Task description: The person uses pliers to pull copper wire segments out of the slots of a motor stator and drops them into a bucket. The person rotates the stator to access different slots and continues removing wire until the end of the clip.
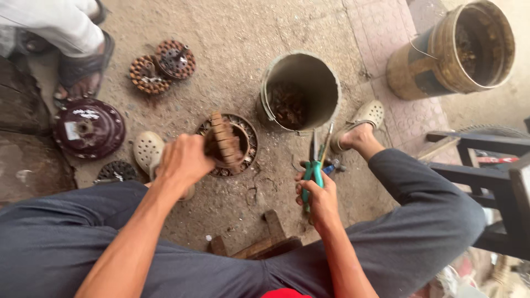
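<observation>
Down near the middle of the frame, the left hand (185, 160) is clenched around a rusty brown ridged block (225, 144), lifted just above a round wound stator (243, 144) that lies flat on the dusty concrete floor (232, 44). The right hand (319, 196), a little lower and to the right, grasps a pair of green-handled pliers (313, 171), the metal nose pointing up toward the grey bucket (301, 91) in the upper centre, which holds dark scrap at its bottom. A second, dirtier bucket (461, 49) stands tilted in the upper right corner, well apart from the first. The person sits with knees spread in dark grey trousers (419, 221), one pale perforated clog (367, 116) showing just right of the grey bucket and the other clog (148, 150) just left of the left hand. In the upper left lie two copper-wound stators (163, 67) touching each other, and below them a maroon domed motor cover (88, 128); a smaller dark disc (117, 171) sits just under it. Another person's sandalled foot (83, 72) and pale trouser leg occupy the top left corner (only that much of them shows). A wooden block (265, 243) rests on the floor between the knees, and a dark frame (486, 176) stands at the right edge.
</observation>
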